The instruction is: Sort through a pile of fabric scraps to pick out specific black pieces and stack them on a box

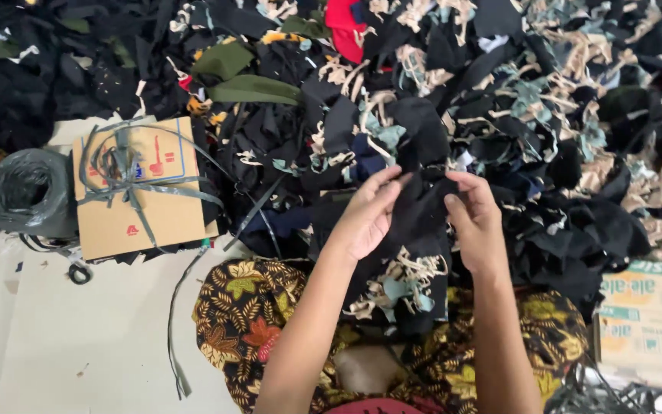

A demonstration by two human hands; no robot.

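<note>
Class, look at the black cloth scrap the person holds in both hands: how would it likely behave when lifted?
The black scrap probably flops: it sags and folds between the left hand and right hand. It looks thin, so likely light for its size. Its edges may snag the scrap pile around it.

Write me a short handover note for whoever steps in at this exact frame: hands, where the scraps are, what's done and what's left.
Left hand: pinching the upper edge of a black fabric scrap.
Right hand: gripping the same scrap's other edge, holding it spread above the lap.
Things: the big pile of fabric scraps lies in front; a few cream and teal scraps sit on the lap; a tied cardboard bundle and a roll of grey strapping are on the left.
Done: one scrap picked up.
Left: most of the pile looks unsorted.
</note>
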